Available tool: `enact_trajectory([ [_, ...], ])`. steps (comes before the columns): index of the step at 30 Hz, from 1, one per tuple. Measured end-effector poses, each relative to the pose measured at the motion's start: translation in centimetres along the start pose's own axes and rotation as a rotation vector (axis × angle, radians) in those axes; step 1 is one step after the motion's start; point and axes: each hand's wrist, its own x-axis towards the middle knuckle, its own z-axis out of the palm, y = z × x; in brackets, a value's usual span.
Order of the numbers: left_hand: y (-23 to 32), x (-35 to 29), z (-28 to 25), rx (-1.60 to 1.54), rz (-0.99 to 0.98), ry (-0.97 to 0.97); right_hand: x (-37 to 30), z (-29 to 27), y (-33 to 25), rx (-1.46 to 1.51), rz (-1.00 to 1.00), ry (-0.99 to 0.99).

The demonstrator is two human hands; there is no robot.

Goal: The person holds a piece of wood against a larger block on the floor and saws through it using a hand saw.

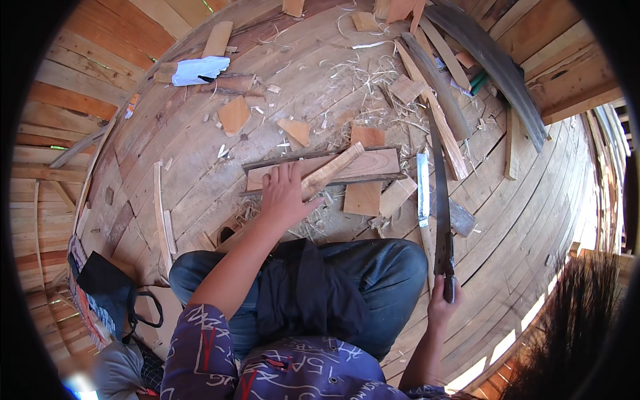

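Observation:
My right hand (443, 300) is closed around the dark handle of a machete (441, 200), whose long blade points away from me along the floor's right side. In front of my lap lies a bark-edged board (377, 163), resting across small wood blocks (363, 199). My left hand (283, 195) is on the board's left part, fingers stretched over it and thumb apart. A short wooden stick (335, 170) slants over the board, its near end between my thumb and forefinger. No firm grip on the stick shows.
Wood shavings (373, 73) and offcuts (234, 115) litter the plank floor (527, 213). Longer slats and a dark curved slab (493, 60) lie far right. A white-blue wrapped strip (423, 190) sits beside the blade. At left are a black bag (107, 290) and part of another person (120, 370).

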Motion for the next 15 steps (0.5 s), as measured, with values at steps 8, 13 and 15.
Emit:
enact_trajectory([
  [8, 3.2, 5.4, 3.3, 0.205, 0.124, 0.122, 4.2, -0.7, -0.7, -0.007, -0.049, -0.225],
  [13, 3.6, 7.3, 6.4, -0.001, 0.214, 0.164, 5.9, -0.5, -0.9, 0.042, -0.061, -0.362],
  [15, 2.5, 8.0, 7.2, 0.022, 0.293, 0.224, 6.3, -0.5, -0.6, 0.022, -0.061, -0.401],
])
